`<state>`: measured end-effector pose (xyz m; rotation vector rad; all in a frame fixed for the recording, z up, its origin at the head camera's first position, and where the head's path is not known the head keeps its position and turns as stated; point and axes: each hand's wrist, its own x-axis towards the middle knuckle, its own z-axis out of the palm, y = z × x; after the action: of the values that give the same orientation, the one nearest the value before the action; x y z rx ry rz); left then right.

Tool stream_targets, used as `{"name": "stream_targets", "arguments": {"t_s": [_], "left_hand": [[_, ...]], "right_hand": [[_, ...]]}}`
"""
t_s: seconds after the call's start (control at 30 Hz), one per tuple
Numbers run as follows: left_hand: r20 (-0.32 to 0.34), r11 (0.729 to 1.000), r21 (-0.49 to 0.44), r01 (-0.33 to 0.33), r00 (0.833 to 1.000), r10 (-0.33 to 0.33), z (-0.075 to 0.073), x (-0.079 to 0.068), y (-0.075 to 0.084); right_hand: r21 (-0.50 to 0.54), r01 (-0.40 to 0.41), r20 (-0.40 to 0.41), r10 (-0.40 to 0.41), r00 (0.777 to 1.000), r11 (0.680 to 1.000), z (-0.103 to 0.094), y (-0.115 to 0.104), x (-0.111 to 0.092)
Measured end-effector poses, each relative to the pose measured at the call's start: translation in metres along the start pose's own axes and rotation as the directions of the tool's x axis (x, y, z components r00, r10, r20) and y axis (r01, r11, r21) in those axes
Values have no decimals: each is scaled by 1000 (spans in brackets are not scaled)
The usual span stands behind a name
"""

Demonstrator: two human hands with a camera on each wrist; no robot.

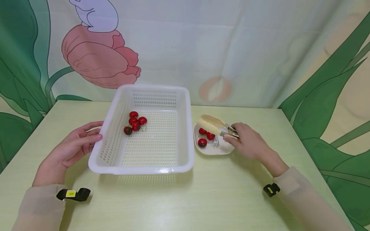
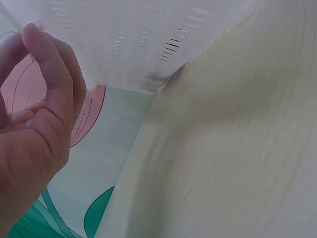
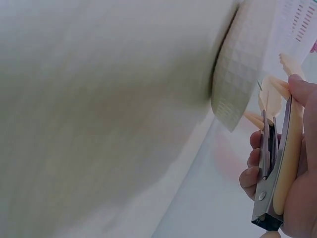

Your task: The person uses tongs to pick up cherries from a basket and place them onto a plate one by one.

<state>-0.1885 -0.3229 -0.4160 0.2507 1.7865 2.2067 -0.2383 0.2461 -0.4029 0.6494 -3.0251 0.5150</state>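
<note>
A white plastic basket (image 1: 150,141) with slotted walls stands on the table, several dark red cherries (image 1: 136,126) in its left half. At its left rim, my left hand (image 1: 76,141) lays the thumb on the edge, with the other fingers beside it against the outer wall. My right hand (image 1: 245,141) grips metal tongs (image 3: 277,163) with beige tips, the thumb along one arm and the fingers round the other. The tong tips stand apart above a small white plate (image 1: 224,149). Three red cherries (image 1: 202,142) show on that plate, partly under the tongs.
A pale green-yellow table (image 1: 231,195) bears everything. Behind it hangs a curtain (image 1: 231,54) printed with large leaves and a pink flower, right at the table's back edge. The plate stands close beside the basket's right wall.
</note>
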Motion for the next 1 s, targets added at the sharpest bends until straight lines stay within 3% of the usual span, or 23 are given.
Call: {"name": "stream_targets", "arguments": {"t_s": [0.6,1.0], "left_hand": [[30,1000,-9,-17,999,18,0,0,0],[16,1000,-8,-10,1000,10,-1,1,0]], "right_hand": [[21,31,-120,-28,992,999,-22,-5,14],[27,86,-169,-80,982,996,-40,-32,31]]}}
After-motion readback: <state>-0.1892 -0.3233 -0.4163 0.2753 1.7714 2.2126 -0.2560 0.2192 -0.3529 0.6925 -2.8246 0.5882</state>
